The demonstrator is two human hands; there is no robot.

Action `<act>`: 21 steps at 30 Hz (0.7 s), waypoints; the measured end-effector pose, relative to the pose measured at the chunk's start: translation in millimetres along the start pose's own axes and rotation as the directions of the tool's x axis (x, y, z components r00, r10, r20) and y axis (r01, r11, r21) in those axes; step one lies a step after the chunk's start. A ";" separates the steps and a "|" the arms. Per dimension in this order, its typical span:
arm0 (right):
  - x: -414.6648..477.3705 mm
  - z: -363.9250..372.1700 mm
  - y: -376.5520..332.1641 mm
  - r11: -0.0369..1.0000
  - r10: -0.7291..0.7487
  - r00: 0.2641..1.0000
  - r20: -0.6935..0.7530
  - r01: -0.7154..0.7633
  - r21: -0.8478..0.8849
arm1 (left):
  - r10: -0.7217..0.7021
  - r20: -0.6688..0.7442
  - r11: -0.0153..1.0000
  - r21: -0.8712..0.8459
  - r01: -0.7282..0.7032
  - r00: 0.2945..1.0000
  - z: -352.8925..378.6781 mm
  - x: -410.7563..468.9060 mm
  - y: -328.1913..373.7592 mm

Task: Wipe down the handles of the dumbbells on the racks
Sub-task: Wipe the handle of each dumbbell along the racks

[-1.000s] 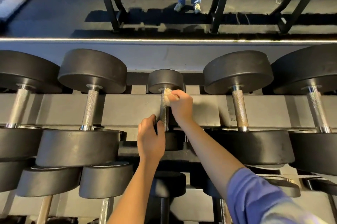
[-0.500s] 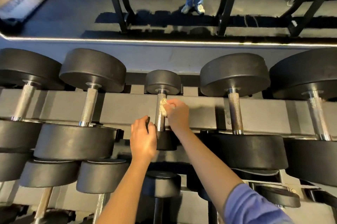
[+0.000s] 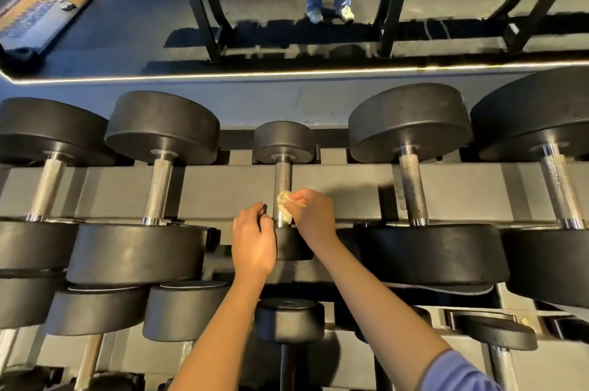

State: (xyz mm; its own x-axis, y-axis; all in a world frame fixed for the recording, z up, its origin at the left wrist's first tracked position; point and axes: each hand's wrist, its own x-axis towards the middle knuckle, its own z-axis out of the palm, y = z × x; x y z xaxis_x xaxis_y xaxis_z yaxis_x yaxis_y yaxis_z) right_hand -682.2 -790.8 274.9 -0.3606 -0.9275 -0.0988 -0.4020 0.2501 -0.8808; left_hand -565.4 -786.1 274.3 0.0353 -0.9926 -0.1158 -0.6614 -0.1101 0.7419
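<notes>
Head view: the right hand (image 3: 314,215), pinching the cloth (image 3: 284,204), has slid down the middle dumbbell's handle (image 3: 283,177) from far end to near; the left hand (image 3: 253,241) grips its near head (image 3: 294,245); this handle seems nearly wiped.

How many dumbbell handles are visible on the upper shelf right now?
5. Far-left handle, second handle, small centre handle with the cloth on it, fourth handle, far-right handle. More may lie beyond the frame edges.

Bare rack beam (image 3: 223,190) either side of small dumbbell handle (image 3: 283,177), upper handle free, large dumbbell heads (image 3: 162,126) flanking.
</notes>
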 end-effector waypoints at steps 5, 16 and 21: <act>32.5 9.4 -14.9 0.989 0.044 0.963 -0.264 -0.004 0.151 | 0.044 0.039 0.999 0.010 -0.045 0.998 0.5 4.5 -2.9; 4.8 17.5 -3.7 0.999 0.034 0.966 -0.256 -0.027 0.029 | 0.038 0.107 0.998 -0.058 -0.032 0.994 -3.7 5.1 -4.9; -17.4 10.2 2.2 0.960 0.194 0.973 -0.127 -0.161 0.228 | 0.115 0.178 0.992 -0.070 -0.104 0.977 -6.7 5.5 -4.6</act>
State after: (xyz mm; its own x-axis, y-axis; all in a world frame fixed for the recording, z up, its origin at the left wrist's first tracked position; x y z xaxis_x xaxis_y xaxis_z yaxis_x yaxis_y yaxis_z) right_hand -668.3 -776.9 270.0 -0.5354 -0.8186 -0.2079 -0.1357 0.3263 -0.9355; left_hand -557.1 -791.4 274.6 -0.1750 -0.9738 -0.1452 -0.6078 -0.0092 0.7941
